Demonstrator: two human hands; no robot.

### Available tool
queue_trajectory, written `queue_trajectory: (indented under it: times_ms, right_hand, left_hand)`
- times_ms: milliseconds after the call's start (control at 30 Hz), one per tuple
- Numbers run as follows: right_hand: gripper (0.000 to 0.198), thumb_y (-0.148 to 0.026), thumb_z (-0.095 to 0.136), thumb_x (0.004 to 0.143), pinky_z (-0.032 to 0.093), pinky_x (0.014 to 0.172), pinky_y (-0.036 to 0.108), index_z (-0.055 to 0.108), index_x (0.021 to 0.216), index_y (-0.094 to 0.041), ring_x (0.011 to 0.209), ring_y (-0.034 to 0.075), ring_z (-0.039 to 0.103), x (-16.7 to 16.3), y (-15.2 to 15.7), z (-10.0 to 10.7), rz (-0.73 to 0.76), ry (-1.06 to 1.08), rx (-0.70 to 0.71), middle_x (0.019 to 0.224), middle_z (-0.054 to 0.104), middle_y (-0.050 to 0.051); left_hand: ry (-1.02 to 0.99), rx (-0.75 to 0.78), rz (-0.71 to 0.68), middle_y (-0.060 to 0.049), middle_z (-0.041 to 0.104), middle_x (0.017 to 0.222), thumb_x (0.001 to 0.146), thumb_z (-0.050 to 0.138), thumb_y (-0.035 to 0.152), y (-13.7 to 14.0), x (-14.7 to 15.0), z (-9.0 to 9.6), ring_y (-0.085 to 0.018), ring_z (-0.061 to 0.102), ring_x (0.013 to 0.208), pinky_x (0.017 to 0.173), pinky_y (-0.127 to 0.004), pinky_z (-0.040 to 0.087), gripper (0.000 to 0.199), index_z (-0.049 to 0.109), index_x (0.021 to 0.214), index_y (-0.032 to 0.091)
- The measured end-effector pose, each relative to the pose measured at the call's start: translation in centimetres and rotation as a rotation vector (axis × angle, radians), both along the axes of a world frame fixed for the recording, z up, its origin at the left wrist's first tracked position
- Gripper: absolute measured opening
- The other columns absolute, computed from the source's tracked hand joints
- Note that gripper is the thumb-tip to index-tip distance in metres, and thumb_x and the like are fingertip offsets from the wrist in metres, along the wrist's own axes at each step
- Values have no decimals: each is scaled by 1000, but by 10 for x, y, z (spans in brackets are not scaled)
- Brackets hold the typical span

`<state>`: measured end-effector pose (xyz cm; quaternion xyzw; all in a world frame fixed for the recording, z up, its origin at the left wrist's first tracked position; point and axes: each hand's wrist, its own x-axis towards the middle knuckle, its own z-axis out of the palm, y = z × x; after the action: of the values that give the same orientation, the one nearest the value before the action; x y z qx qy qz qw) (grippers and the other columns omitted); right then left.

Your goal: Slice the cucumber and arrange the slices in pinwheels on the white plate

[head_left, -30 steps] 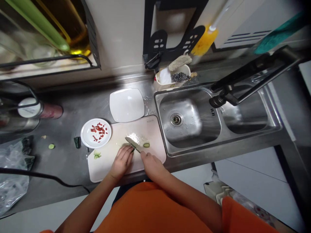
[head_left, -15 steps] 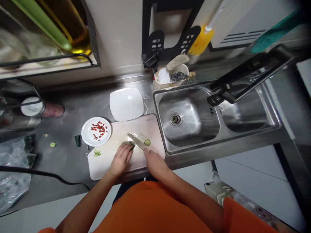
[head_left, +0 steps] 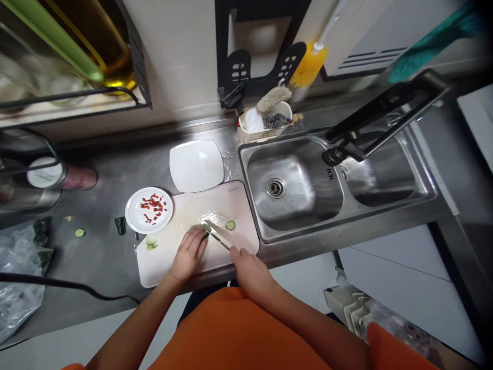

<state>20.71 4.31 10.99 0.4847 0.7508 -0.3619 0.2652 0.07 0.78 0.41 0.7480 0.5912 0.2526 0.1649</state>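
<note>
Two bare hands work over one pale, smooth, rectangular cutting board (head_left: 162,270), taken here as the centre of the clock. The right hand (head_left: 252,272), towards 4 o'clock, has its fingers wrapped fully round the handle of one knife (head_left: 217,236), whose flat metal blade points towards 11 o'clock. The left hand (head_left: 188,254), towards 7 o'clock, curls its fingers down over one dark-skinned cucumber piece (head_left: 205,236) near the middle of the board, beside the blade; much of the piece is hidden, so its length cannot be told.

One round cucumber slice (head_left: 230,225), pale inside with a green edge, lies flat towards 3 o'clock, and a little heap of green trimmings (head_left: 151,244) sits at 9 o'clock. Wet drops shine on the board.

There are two white, glossy plates: a squarish plate (head_left: 196,167) at 12 o'clock, and a round dish (head_left: 133,216) at 10 o'clock holding small, wrinkled red pieces (head_left: 153,204), too many to count surely.

On the steel counter (head_left: 92,252) at 9 o'clock lie one dark green stub (head_left: 119,225) and one pale green disc (head_left: 79,233), with a crinkled clear plastic bag (head_left: 21,298) beyond. At 2 o'clock is one steel sink (head_left: 265,210) with two basins. At 1 o'clock, one cream caddy (head_left: 254,136) holds a white lump (head_left: 254,121) and a dark, coiled scourer (head_left: 276,121).
</note>
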Motion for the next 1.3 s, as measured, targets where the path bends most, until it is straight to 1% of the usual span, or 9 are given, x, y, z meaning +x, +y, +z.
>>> queue_trajectory:
  times_ms: [233,400,533,733,900,1000,1100,1300]
  right_hand:
    - [37,-1,44,76,41,62,26,45,109,-18,81,22,63,0,4,8,9,-10,-34,91,60,9]
    - [41,-1,49,72,41,64,25,45,109,-18,82,22,63,0,1,3,3,-1,-45,91,59,9]
    - [40,-1,48,72,41,65,26,44,108,-18,81,22,62,0,0,-1,14,12,-53,90,59,9]
    - [42,-2,53,69,41,64,26,45,108,-17,80,23,62,-2,6,2,23,13,-66,89,59,8]
    - [39,-3,50,72,42,65,26,46,108,-16,81,22,62,-6,11,4,37,20,-64,89,59,9]
    - [36,-3,47,75,43,67,26,45,109,-16,82,22,62,-8,10,-1,33,16,-55,90,60,10]
    - [32,-2,38,81,44,67,27,46,109,-16,82,21,63,-11,9,-7,26,10,-31,90,61,11]
    - [33,-2,31,85,46,68,28,48,110,-16,83,22,64,-20,13,-12,18,25,-12,91,62,12]
  left_hand:
    - [-7,-3,3,-10,61,111,89,49,19,1,2,4,-22,55,110,99,-43,46,27,54,115,17]
    - [-20,-15,7,-10,61,111,89,48,19,2,2,3,-21,56,109,98,-43,47,26,54,115,18]
    - [-22,-24,12,-9,62,110,89,47,19,2,2,5,-22,56,110,98,-43,47,25,56,112,18]
    - [-18,-19,5,-10,62,109,90,46,20,2,2,5,-22,57,109,98,-45,47,25,55,113,18]
    - [-31,-21,2,-9,62,110,90,47,19,1,1,2,-22,55,110,100,-45,46,26,55,114,18]
    - [-34,-23,0,-9,62,109,89,48,17,1,1,2,-21,55,110,101,-44,45,25,55,113,17]
    - [-33,-30,-4,-9,62,109,89,49,17,2,1,3,-21,55,110,101,-43,45,25,55,113,17]
    - [-34,-52,-7,-9,62,111,89,48,17,3,0,4,-21,54,111,101,-43,45,26,55,114,17]
